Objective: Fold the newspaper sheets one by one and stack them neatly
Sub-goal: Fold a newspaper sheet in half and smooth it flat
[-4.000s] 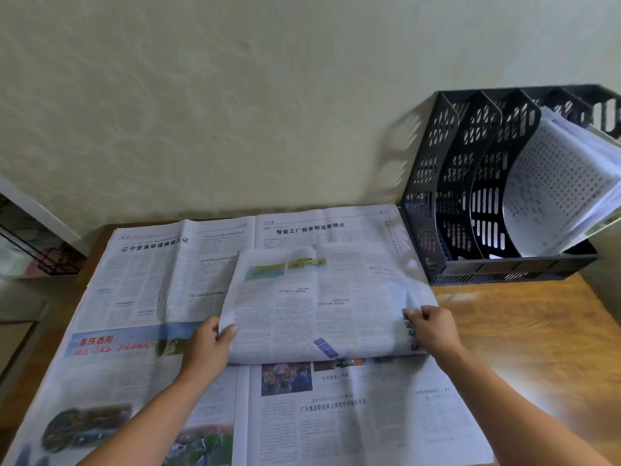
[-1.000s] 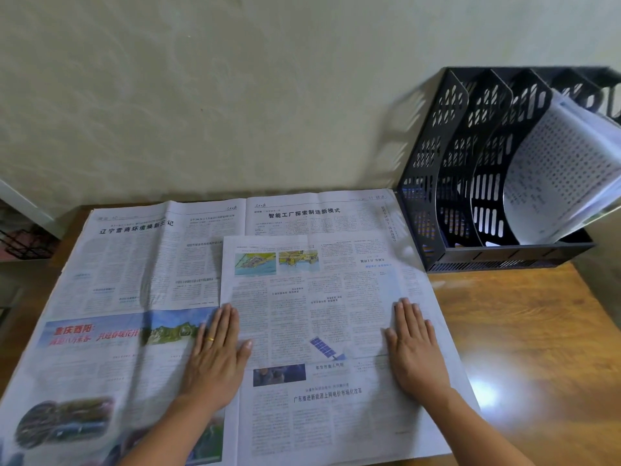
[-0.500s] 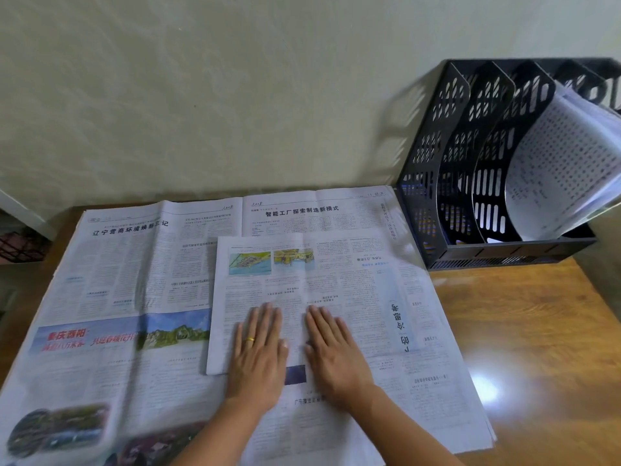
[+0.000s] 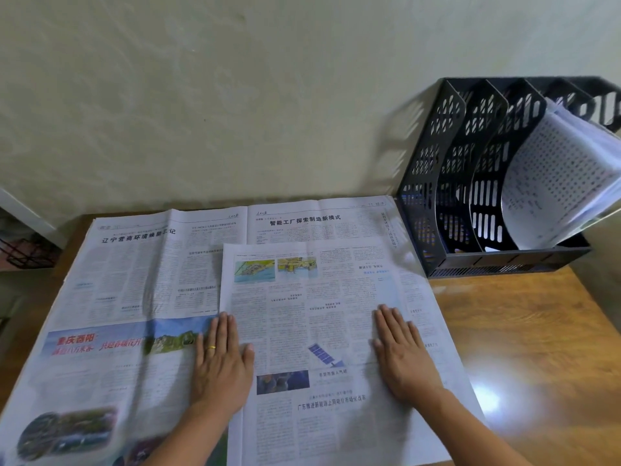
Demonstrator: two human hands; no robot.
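Both our hands have slid apart since half a second ago, when they lay side by side in the middle of the folded newspaper sheet (image 4: 312, 317); now our left hand (image 4: 220, 368) lies flat on that sheet's left edge, fingers straight and together, a gold ring (image 4: 211, 347) on one finger, part of the palm spilling onto the open newspaper spread (image 4: 134, 290) beneath. Our right hand (image 4: 401, 356) lies flat too, fingers straight and slightly fanned, pressing the folded sheet toward its right side. Neither hand grips anything; both are spread wide and press down. The folded sheet sits on the right half of the open spread, its top edge below the spread's headline, its right edge close to the spread's right edge, and its near edge running down to the near edge of the wooden tabletop (image 4: 524, 348). The open spread covers the left and middle of the tabletop, reaching back almost to the far edge by the pale wall (image 4: 235, 95). At the far right corner stands a black perforated file rack (image 4: 447, 169), just beside the spread's far right corner, with curled printed papers (image 4: 557, 176) leaning in one of its right-hand slots. Bare wood shows along the right edge, with a bright glare patch near the front.
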